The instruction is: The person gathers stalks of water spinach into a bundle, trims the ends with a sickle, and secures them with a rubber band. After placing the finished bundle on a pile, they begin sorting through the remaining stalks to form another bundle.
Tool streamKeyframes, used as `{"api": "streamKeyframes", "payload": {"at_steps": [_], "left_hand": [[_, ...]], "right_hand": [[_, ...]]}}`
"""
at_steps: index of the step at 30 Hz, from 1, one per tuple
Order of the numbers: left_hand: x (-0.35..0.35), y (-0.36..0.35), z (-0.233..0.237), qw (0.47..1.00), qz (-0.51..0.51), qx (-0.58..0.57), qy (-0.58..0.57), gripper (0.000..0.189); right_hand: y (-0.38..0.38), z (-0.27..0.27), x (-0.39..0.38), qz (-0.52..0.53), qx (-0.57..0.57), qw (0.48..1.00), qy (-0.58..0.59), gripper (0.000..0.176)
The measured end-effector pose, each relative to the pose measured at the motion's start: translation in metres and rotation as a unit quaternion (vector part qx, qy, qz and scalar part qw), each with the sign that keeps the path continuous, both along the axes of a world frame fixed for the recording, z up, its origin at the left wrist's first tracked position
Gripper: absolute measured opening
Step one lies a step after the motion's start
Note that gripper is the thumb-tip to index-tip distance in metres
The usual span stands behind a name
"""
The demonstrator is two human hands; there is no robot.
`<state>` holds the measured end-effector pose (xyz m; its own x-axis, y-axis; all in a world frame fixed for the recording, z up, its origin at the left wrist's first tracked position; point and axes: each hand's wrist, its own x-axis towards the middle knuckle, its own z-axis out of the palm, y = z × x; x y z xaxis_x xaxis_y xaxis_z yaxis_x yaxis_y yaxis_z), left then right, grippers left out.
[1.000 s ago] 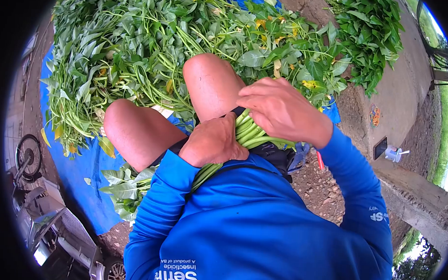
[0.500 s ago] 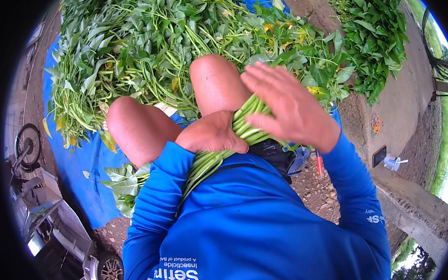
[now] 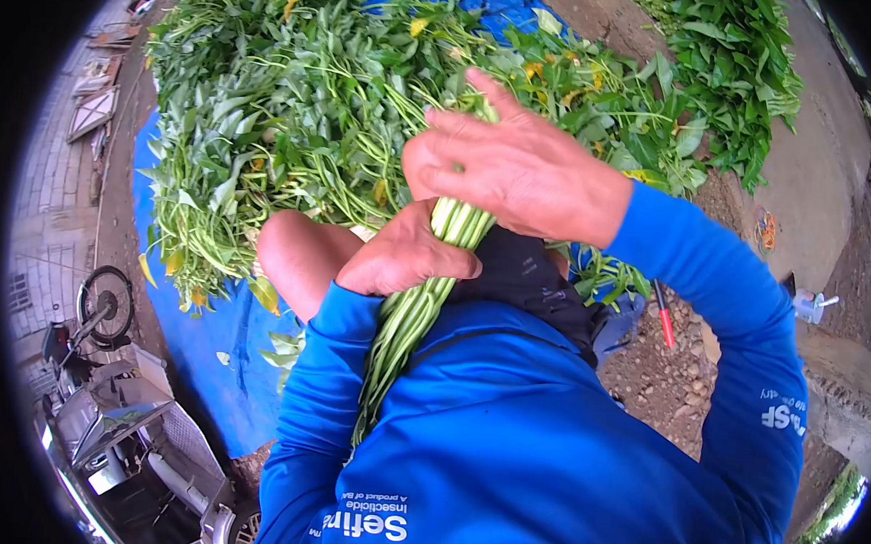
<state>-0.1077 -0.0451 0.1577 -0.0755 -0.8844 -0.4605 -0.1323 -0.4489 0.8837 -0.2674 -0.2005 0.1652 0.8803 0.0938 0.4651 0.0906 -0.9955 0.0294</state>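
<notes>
My left hand [image 3: 409, 255] is wrapped around a bundle of water spinach [image 3: 411, 321], its thumb lying across the long pale-green stems. The bundle slants over my lap, one end toward my left forearm and the other under my right hand [image 3: 525, 172]. That hand lies over the upper stems with its fingers spread apart; a bit of stem shows between them. Beyond my knees spreads a large heap of the same leafy greens [image 3: 297, 104], with some yellow leaves in it.
A blue tarp [image 3: 223, 361] lies under the heap. More dark-leaved greens [image 3: 725, 81] are piled at the far right. A red-handled tool [image 3: 666, 323] is on the gravel by my right side. A white cup [image 3: 810, 305] stands farther right. At left are a wheel [image 3: 105, 306] and a metal vehicle [image 3: 151, 444].
My right hand has moved left onto the upper part of the bundle. The bundle stands steeper in my left hand, which keeps its hold. The view has shifted a little.
</notes>
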Motion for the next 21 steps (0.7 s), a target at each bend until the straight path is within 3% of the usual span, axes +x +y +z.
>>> {"api": "streamKeyframes", "payload": {"at_steps": [2, 4, 5, 6, 7, 9, 10, 11, 12, 16, 18, 21], "left_hand": [[0.019, 0.009, -0.014, 0.996, 0.052, -0.009, 0.079, 0.047], [0.040, 0.023, -0.019, 0.987, 0.122, 0.002, 0.102, 0.047], [0.042, 0.027, -0.009, 0.983, 0.156, 0.001, 0.095, 0.046], [0.042, 0.030, 0.002, 0.978, 0.186, 0.001, 0.091, 0.045], [0.042, 0.030, 0.009, 0.973, 0.212, 0.002, 0.089, 0.045], [0.051, 0.031, -0.001, 0.976, 0.191, -0.015, 0.099, 0.041], [0.049, 0.031, -0.001, 0.979, 0.184, -0.019, 0.089, 0.041], [0.046, 0.031, -0.001, 0.980, 0.179, -0.023, 0.082, 0.042], [0.041, 0.030, 0.006, 0.984, 0.166, -0.018, 0.067, 0.040], [0.036, 0.020, 0.000, 0.998, -0.002, -0.048, 0.030, 0.035], [0.043, 0.022, 0.001, 0.993, 0.017, -0.036, 0.113, 0.034], [0.055, 0.023, 0.015, 0.989, 0.017, 0.011, 0.143, 0.048]], "right_hand": [[-0.009, 0.036, -0.003, -0.068, 0.097, 0.989, -0.087, 0.069], [-0.021, 0.072, -0.028, -0.145, 0.278, 0.937, -0.155, 0.079], [-0.018, 0.063, -0.040, -0.228, 0.445, 0.857, -0.130, 0.079], [-0.011, 0.042, -0.049, -0.302, 0.594, 0.739, -0.096, 0.080], [-0.004, 0.011, -0.048, -0.213, 0.666, 0.712, -0.058, 0.081], [0.032, -0.010, -0.024, -0.143, 0.833, 0.534, -0.013, 0.073], [0.044, -0.020, -0.009, -0.083, 0.841, 0.532, -0.058, 0.064], [0.045, -0.020, 0.003, -0.020, 0.840, 0.539, -0.063, 0.084], [0.049, -0.019, 0.013, 0.011, 0.873, 0.481, -0.083, 0.097], [0.052, -0.025, 0.058, 0.062, 0.893, 0.418, -0.153, 0.110], [0.050, -0.016, 0.072, 0.111, 0.897, 0.394, -0.168, 0.115], [0.055, -0.014, 0.094, 0.076, 0.858, 0.448, -0.240, 0.118]]}}
